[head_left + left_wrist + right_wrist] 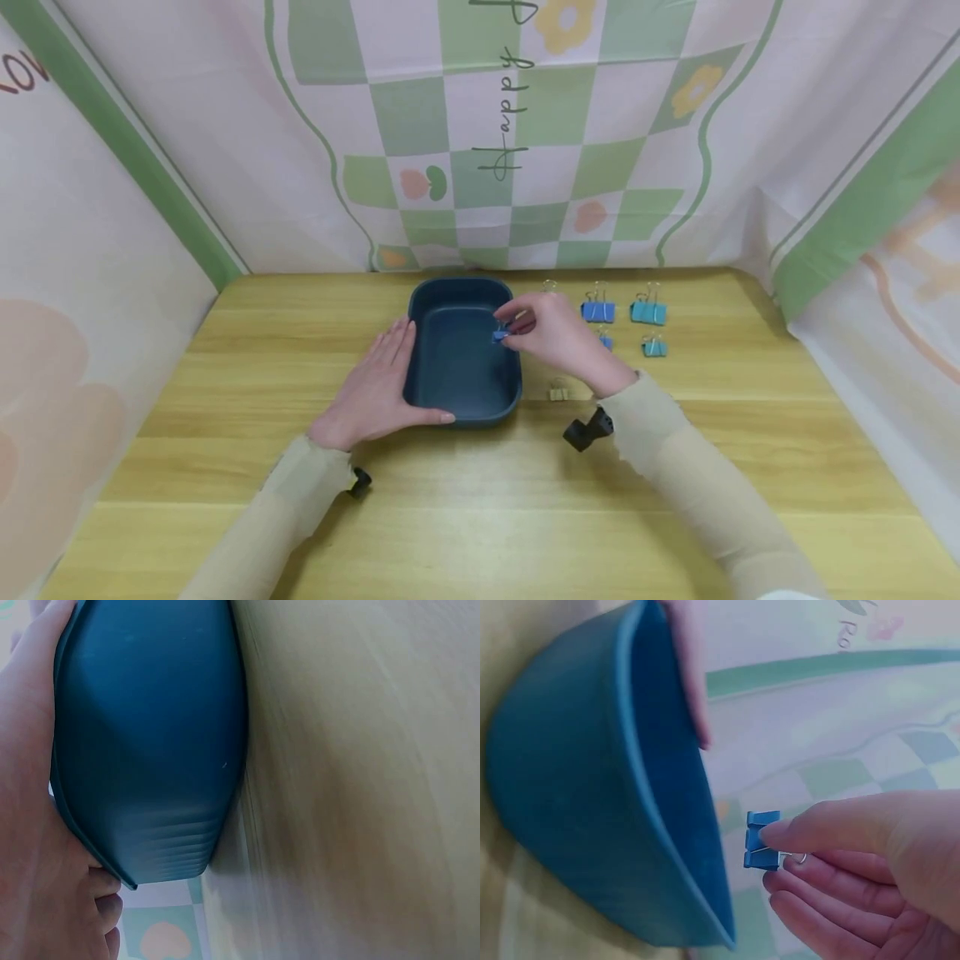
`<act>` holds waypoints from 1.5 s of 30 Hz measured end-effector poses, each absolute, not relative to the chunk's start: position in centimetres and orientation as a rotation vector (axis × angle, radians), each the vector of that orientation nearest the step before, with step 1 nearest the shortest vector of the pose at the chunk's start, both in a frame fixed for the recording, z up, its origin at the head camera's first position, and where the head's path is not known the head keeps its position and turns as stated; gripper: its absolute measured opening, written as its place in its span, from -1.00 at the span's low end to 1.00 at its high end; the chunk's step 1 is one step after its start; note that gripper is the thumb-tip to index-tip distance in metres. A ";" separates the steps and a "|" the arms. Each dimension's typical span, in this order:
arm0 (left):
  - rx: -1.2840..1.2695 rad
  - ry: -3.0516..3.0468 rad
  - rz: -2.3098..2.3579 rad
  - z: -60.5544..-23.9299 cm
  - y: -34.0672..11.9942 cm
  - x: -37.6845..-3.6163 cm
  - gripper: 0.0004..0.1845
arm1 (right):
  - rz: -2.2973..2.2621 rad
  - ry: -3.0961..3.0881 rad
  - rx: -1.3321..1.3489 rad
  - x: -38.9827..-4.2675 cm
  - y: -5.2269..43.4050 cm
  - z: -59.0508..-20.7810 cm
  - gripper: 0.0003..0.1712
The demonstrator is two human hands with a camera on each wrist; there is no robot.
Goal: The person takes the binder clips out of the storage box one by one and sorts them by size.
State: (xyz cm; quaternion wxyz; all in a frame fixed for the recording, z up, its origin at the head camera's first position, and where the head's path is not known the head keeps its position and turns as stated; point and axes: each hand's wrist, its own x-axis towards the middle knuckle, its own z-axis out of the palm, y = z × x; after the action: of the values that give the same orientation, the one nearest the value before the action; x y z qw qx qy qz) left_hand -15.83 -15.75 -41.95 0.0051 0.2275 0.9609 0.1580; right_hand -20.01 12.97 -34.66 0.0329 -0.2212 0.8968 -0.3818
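Near the middle of the head view, the right hand (558, 337) pinches a small blue binder clip (501, 334) between thumb and fingertips, holding it over the right edge of the dark blue tray (461, 400) that sits on the wooden surface (480, 500). The left hand (375, 387) lies with straight fingers flat against the tray's left wall, its thumb along the near rim. To the right of the tray, more blue clips (597, 312) stand in rows on the surface, and a small gold clip (558, 392) lies just below the right hand.
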 end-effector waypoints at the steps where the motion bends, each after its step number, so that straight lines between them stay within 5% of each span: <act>1: 0.712 3.009 0.494 -42.0 -15.8 -15.8 0.53 | -1.186 2.757 -0.653 -20.0 13.4 -34.5 -0.67; 24: 0.716 3.013 0.489 -41.9 -15.9 -15.7 0.53 | -1.166 2.933 -0.435 -20.1 25.3 -33.1 -0.63; 45: 0.735 3.022 0.469 -42.1 -15.8 -15.9 0.54 | -0.936 2.863 -0.376 -19.0 32.5 -37.5 -0.61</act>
State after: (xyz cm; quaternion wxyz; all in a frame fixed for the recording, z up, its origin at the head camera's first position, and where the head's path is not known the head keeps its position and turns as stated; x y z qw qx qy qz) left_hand -15.92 -15.81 -42.11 -0.0018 0.2336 0.9608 0.1491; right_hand -18.99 32.53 -37.52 0.0532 -0.1239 0.9418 -0.3079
